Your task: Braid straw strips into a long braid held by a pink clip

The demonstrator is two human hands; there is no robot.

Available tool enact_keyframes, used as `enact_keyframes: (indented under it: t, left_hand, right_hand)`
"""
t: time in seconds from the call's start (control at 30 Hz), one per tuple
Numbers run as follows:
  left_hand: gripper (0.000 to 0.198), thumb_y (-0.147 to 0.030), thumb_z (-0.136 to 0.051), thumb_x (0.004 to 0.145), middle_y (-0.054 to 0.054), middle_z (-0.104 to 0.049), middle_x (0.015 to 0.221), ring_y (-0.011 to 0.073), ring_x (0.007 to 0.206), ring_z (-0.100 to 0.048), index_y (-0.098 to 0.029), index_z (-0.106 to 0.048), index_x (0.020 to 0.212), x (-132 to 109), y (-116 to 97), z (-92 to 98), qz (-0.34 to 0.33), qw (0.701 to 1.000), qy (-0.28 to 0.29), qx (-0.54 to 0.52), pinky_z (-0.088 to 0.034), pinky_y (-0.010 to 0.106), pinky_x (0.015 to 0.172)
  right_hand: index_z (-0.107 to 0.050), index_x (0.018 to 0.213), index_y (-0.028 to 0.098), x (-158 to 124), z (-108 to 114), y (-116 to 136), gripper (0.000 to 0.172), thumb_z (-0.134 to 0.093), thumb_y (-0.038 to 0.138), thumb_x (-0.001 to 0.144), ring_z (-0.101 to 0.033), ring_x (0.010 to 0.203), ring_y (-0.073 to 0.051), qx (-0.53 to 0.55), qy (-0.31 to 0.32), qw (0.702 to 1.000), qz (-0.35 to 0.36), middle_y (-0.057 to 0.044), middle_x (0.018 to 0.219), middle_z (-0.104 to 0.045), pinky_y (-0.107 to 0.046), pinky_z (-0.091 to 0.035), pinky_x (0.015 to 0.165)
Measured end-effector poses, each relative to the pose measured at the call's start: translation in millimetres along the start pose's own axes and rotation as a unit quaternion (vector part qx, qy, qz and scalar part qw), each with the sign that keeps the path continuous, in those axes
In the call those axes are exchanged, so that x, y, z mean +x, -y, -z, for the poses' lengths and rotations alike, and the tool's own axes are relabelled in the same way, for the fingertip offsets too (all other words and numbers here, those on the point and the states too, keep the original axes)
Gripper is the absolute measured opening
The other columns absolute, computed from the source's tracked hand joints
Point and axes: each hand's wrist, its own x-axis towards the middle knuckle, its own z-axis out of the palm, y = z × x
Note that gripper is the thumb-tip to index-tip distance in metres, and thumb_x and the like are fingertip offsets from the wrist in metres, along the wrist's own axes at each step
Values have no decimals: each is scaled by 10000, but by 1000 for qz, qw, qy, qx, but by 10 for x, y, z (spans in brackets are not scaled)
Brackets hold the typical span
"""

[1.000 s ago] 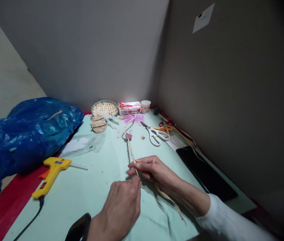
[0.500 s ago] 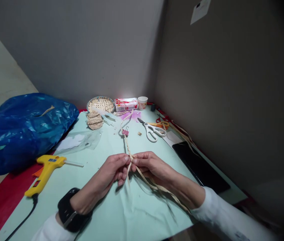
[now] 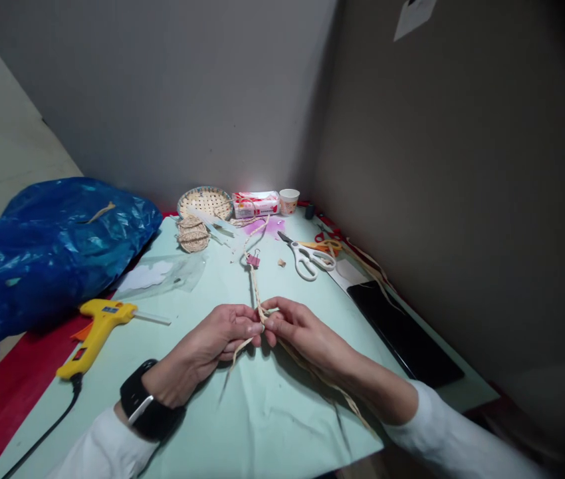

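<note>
My L hand (image 3: 227, 332) and R hand (image 3: 305, 329) both pinch, thumb to fingers, the near end of the raffia-like braid (image 3: 256, 291), over mid-bench (image 3: 203, 419). Loose strands (image 3: 353, 406) trail by my R forearm. Braid's prob. v. light, soft, bendy; best held where strands part. Pink binder clip (image 3: 253, 261) sits farther up it.

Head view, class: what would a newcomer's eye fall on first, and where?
Probably the shiny blue plastic bag heaped at the left. Next comes the yellow glue gun, lying nearer the viewer. Near the middle, the left hand and right hand meet at a pale braided strand.
</note>
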Motion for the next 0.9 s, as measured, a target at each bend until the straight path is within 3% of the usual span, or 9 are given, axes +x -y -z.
enact_keyframes:
  t: [0.1,0.23,0.33,0.43,0.57,0.67,0.8,0.9]
  left_hand:
    - [159,-262,-666,704,-6,-589,567,21,379,-248,-120,-615,752,-20,11,-21,11,999,-28,35,-108,206,391]
    - [128,-238,-625,699,33,-635,601,32,390,-353,-115,-602,673,-36,-21,-84,-6,992,-83,96,-166,186,392]
    - [124,-244,-598,730,58,-671,672,36,399,-392,-127,-575,697,-39,-27,-107,-11,994,-69,81,-181,179,386]
    - [121,-251,-559,783,38,-649,673,21,386,-317,-144,-536,731,-51,-4,-110,-7,998,-44,47,-149,175,373]
    - [118,-228,-568,778,-67,-490,560,17,384,-153,-183,-468,734,-75,27,-132,36,998,-39,-26,-61,186,364]
    - [151,-254,-582,781,-112,-321,511,32,418,-118,-187,-463,717,-82,42,-163,31,996,-64,-46,-64,188,378]
    - [188,-311,-557,809,-111,-264,521,31,410,-144,-172,-501,695,-80,61,-190,-24,995,-95,2,-82,201,380]
    - [159,-268,-552,785,-98,-311,527,21,379,-177,-170,-503,669,-65,74,-194,-21,993,-113,32,-82,215,373]
  right_hand:
    - [-463,1030,178,-32,4,-11,197,-517,297,883,-570,679,-145,-99,-22,995,14,29,641,-579,-269,-413,686]
    - [-472,952,172,-49,15,-8,156,-487,321,907,-580,691,-141,-148,-5,989,15,2,685,-614,-260,-412,672]
    - [-494,889,160,-45,21,1,176,-483,333,915,-585,684,-137,-141,7,990,12,-16,712,-620,-256,-420,665]
    - [-514,855,155,-42,32,10,176,-477,314,921,-589,684,-134,-151,19,988,11,-29,731,-636,-249,-422,660]
    - [-514,834,169,-60,42,50,103,-486,238,906,-559,643,-121,-212,4,977,11,-7,669,-655,-223,-380,617]
    - [-527,801,171,-83,38,99,106,-491,202,896,-524,634,-111,-250,-17,968,18,-1,691,-671,-213,-351,597]
    - [-577,798,171,-111,13,150,139,-503,221,905,-512,656,-111,-327,-44,943,41,11,728,-635,-217,-339,605]
    - [-603,831,179,-139,-19,140,140,-493,204,914,-503,667,-114,-422,-62,902,71,10,735,-594,-227,-323,616]
